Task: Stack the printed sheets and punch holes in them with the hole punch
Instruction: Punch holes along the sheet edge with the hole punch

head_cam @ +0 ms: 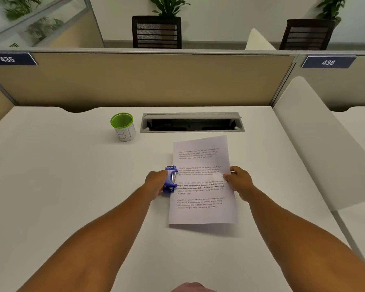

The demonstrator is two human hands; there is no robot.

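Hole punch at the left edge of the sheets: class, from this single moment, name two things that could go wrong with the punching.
1. The printed sheets lie tilted on the desk, so holes may land crooked against the edge.
2. The right hand pinches only the right edge; sheets might shift as the left hand presses the hole punch, close to the text.

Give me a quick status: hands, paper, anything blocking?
Left hand grips hole punch at sheets' left edge. Right hand pinches right edge. Cup well clear.

Even, soft overhead light; faint shadow beneath the printed sheets (near edge). Wide-angle bowing at frame edges; background plants slightly soft.
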